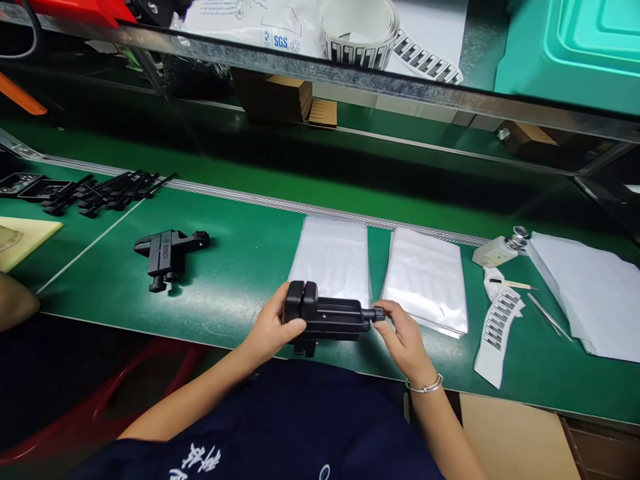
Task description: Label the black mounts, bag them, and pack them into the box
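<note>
Black plastic by its look, the clamp-like device [340, 327] is held above the tabletop [240, 267], close to its near edge. The left hand [273, 328] is closed around its thick end; the right hand [405, 339] pinches the knob [379, 313] opposite. For good control, the left should hold firm, the right lightly and in line.

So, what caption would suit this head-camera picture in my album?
Left hand grips a black device while the right hand pinches its end knob over a green workbench.
</note>
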`<move>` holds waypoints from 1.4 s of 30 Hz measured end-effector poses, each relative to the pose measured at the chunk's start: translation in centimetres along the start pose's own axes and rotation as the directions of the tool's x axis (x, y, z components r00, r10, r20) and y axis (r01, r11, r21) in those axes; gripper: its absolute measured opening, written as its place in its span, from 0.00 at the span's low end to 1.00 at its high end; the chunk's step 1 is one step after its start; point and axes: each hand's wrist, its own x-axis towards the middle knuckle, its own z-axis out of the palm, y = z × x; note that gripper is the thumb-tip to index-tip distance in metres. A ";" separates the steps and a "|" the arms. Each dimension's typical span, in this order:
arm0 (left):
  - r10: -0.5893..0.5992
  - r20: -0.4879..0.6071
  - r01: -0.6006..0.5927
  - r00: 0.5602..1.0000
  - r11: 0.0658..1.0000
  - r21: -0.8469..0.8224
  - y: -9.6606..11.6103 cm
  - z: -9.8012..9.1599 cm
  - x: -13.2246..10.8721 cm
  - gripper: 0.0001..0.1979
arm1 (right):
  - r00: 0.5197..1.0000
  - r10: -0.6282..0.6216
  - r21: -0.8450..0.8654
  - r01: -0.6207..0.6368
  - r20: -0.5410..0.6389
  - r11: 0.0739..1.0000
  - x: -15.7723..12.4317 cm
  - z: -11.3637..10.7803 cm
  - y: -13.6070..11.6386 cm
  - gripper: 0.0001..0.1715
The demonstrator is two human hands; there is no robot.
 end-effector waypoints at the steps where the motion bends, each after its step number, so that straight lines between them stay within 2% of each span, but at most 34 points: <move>1: 0.043 0.011 -0.043 0.999 0.997 0.062 0.1 -0.2 -0.2 0.30 | 1.000 0.002 -0.004 -0.002 0.014 1.000 0.0 -0.1 0.0 0.14; 3: 0.094 0.031 -0.097 0.995 0.982 0.161 0.4 -0.5 -0.4 0.30 | 0.998 0.023 -0.003 -0.022 0.052 1.000 0.1 -0.1 0.0 0.16; 5: 0.078 0.021 -0.080 0.997 0.983 0.163 0.6 -0.6 -0.4 0.29 | 0.997 0.034 0.007 -0.035 0.070 0.999 0.1 0.1 0.0 0.16; 9: -0.052 -0.029 0.050 0.998 0.997 -0.066 0.0 0.0 -0.1 0.29 | 0.996 -0.087 -0.008 0.087 0.001 0.996 -0.1 0.5 0.0 0.19; 11: -0.054 -0.031 0.050 0.998 0.992 -0.112 -0.5 0.2 -0.2 0.30 | 0.991 -0.131 -0.018 0.131 -0.010 0.991 -0.1 0.5 -0.1 0.17; 13: 0.042 -0.039 -0.044 0.998 0.998 -0.040 -0.8 0.1 -0.6 0.29 | 0.995 -0.104 0.011 0.104 -0.007 0.994 0.0 0.3 -0.2 0.16; 14: 0.131 -0.029 -0.130 0.991 0.991 0.022 -0.8 0.0 -0.8 0.28 | 0.997 -0.073 0.039 0.073 -0.002 0.997 0.1 0.2 -0.2 0.17; 15: 0.237 0.000 -0.236 0.971 0.968 0.082 -0.8 -0.2 -0.9 0.27 | 0.999 -0.036 0.072 0.035 0.006 0.997 0.3 0.2 -0.2 0.17; 17: 0.435 0.099 -0.446 0.895 0.881 0.156 -0.6 -0.4 -1.2 0.28 | 0.998 0.045 0.130 -0.050 0.036 0.990 0.5 0.1 -0.2 0.18; 18: 0.493 0.145 -0.512 0.858 0.842 0.169 -0.4 -0.5 -1.2 0.28 | 0.995 0.083 0.143 -0.090 0.053 0.986 0.5 0.2 -0.1 0.19; 19: 0.508 0.172 -0.534 0.844 0.826 0.178 -0.3 -0.5 -1.2 0.28 | 0.992 0.113 0.146 -0.122 0.063 0.982 0.5 0.3 0.0 0.20; 20: 0.482 0.165 -0.508 0.860 0.839 0.194 -0.3 -0.5 -1.1 0.27 | 0.989 0.136 0.144 -0.144 0.065 0.979 0.5 0.4 0.1 0.20; 21: 0.419 0.126 -0.437 0.899 0.875 0.207 -0.3 -0.4 -1.0 0.26 | 0.988 0.146 0.147 -0.152 0.054 0.977 0.4 0.6 0.2 0.19; 23: 0.234 0.019 -0.234 0.972 0.958 0.164 -0.4 -0.2 -0.8 0.24 | 0.992 0.128 0.176 -0.127 0.010 0.976 0.2 0.8 0.3 0.16; 25: 0.065 -0.040 -0.064 0.997 0.997 0.031 -0.7 0.1 -0.6 0.26 | 0.996 0.081 0.196 -0.074 -0.026 0.978 0.0 0.9 0.2 0.17; 28: -0.032 -0.057 0.025 0.998 0.994 -0.107 -1.1 0.3 -0.7 0.28 | 0.999 0.030 0.166 -0.026 -0.022 0.986 -0.1 0.6 -0.2 0.13; 32: -0.018 -0.049 0.015 0.999 0.997 -0.072 -1.0 0.3 -1.0 0.32 | 0.998 0.066 0.183 -0.065 -0.002 0.981 0.0 0.3 -0.4 0.12; 34: -0.058 -0.061 0.051 0.996 0.992 -0.118 -0.8 0.4 -0.7 0.32 | 0.994 0.110 0.253 -0.105 -0.006 0.962 0.1 0.5 -0.1 0.14; 38: -0.274 -0.084 0.224 0.958 0.897 -0.381 -0.9 1.0 0.8 0.32 | 0.978 0.208 0.479 -0.187 0.009 0.858 0.3 2.0 1.5 0.27; 40: -0.328 -0.073 0.255 0.942 0.838 -0.483 -1.1 1.4 1.6 0.31 | 0.956 0.294 0.564 -0.233 -0.017 0.792 0.3 3.1 2.3 0.26; 42: -0.339 -0.071 0.253 0.938 0.811 -0.528 -1.3 1.7 2.0 0.30 | 0.914 0.400 0.653 -0.260 -0.072 0.711 0.4 4.1 2.8 0.21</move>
